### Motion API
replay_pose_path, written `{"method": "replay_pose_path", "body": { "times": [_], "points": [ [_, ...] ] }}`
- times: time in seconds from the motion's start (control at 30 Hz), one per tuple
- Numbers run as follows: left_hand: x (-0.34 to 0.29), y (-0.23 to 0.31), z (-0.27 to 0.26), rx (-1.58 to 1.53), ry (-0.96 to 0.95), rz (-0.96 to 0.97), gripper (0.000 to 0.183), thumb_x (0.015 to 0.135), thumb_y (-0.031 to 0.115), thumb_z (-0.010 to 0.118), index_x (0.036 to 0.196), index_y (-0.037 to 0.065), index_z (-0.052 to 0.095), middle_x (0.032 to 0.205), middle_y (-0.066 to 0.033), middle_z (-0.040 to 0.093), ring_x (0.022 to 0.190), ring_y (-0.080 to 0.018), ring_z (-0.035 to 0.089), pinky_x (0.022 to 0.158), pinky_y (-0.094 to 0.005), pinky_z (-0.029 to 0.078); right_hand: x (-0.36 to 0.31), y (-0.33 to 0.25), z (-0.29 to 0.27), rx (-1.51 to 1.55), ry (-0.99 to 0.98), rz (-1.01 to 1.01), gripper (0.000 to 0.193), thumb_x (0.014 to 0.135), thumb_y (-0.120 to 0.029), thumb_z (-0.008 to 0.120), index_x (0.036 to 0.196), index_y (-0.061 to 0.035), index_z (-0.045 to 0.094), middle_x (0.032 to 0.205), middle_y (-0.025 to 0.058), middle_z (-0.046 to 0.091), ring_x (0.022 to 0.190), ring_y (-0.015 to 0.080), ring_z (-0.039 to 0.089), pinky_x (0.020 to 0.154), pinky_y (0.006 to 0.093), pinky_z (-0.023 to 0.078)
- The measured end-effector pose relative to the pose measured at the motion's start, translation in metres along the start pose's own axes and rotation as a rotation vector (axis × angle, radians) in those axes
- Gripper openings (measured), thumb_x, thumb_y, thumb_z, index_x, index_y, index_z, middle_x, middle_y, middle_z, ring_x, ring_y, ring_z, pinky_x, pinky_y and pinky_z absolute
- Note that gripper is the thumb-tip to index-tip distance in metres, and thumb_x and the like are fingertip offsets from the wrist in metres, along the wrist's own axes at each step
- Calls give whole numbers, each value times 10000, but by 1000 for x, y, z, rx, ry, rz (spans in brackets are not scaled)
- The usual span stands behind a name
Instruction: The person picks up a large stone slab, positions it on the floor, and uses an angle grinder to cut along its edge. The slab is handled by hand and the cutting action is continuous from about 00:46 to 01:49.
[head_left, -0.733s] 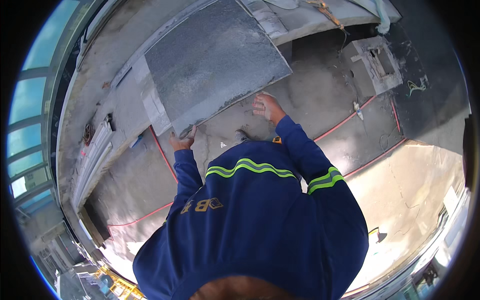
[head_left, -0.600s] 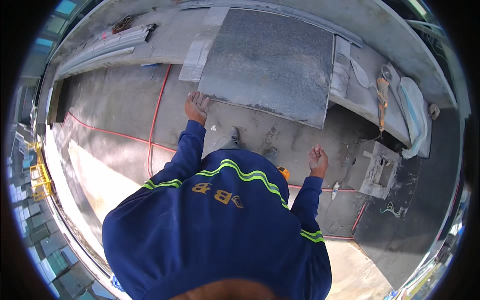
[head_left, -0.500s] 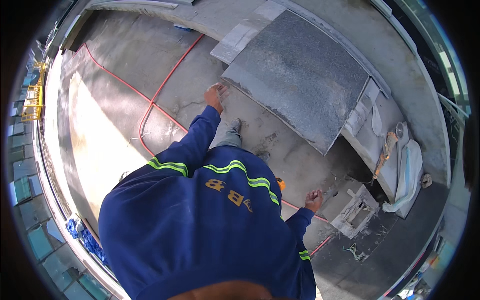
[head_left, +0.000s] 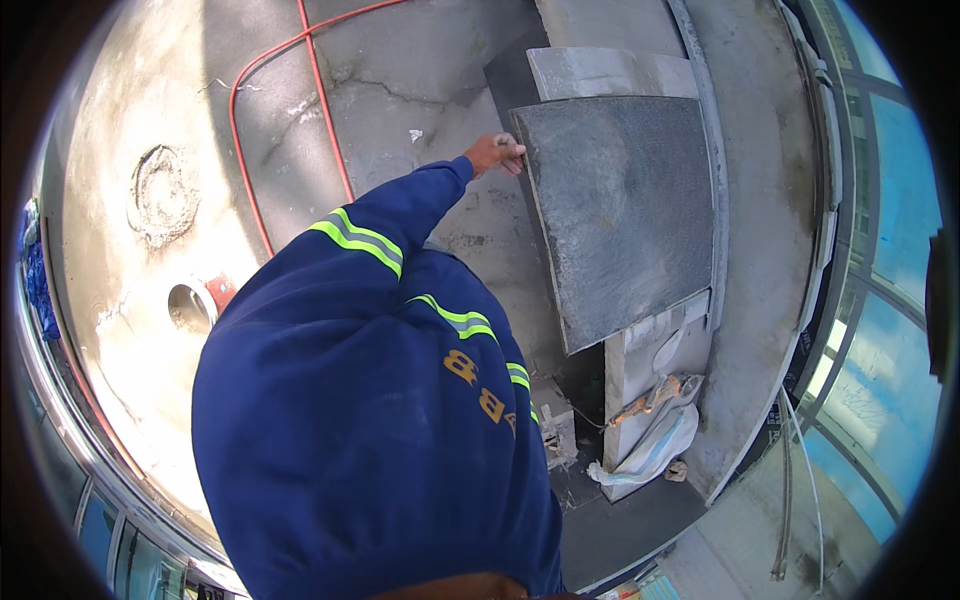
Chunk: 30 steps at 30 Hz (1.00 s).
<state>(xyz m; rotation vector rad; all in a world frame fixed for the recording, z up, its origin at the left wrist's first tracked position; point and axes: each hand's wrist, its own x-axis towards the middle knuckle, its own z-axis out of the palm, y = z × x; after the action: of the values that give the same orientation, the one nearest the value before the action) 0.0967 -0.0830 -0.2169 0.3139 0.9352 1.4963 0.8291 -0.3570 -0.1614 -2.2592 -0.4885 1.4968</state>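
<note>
My left hand [head_left: 497, 153] reaches forward to the near-left edge of a large dark grey stone slab [head_left: 625, 215], close to its far corner. The fingers are bent at that edge and closed on it; how firmly they hold cannot be seen. The slab lies on a pale ledge, its left side overhanging a shadowed gap. My right hand is out of sight behind my torso and the blue sleeve.
An orange-handled angle grinder [head_left: 645, 402] and a white sack [head_left: 655, 447] lie on the ledge end. Red hoses [head_left: 322, 95] cross the concrete floor. A round pipe opening [head_left: 190, 306] stands at the left. A pale strip [head_left: 612, 73] borders the slab's far side.
My view has turned and moved toward the slab. My left hand has come from open air to the slab's edge. My right hand, visible before, has gone out of view.
</note>
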Motion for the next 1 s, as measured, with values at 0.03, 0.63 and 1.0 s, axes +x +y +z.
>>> {"method": "replay_pose_path", "body": {
  "times": [0.03,0.63,1.0],
  "points": [
    [2,-3,6,0,-49,-18,382,932,324,752,1059,-7,609,905,-133,704,792,-242,730,713,-392,624,-10,-22,-3,-58,71,-79,309,996,-298,571,1180,-51,590,1023,133,678,950,244,689,821,406,531],
    [-184,10,-264,164,745,-335,347,935,367,726,1101,71,657,956,-90,735,837,-221,720,702,-394,570,-136,-356,629,-1300,-115,-1717,181,902,-164,700,1032,-40,678,1002,147,671,987,346,654,847,457,530],
    [-484,-137,-299,-246,1385,-552,322,985,360,643,1171,98,626,1054,-84,706,942,-235,694,784,-449,567,-121,-405,639,-1469,-371,-1389,195,863,-167,634,927,15,665,938,214,705,897,391,678,827,468,521]
  ]
}}
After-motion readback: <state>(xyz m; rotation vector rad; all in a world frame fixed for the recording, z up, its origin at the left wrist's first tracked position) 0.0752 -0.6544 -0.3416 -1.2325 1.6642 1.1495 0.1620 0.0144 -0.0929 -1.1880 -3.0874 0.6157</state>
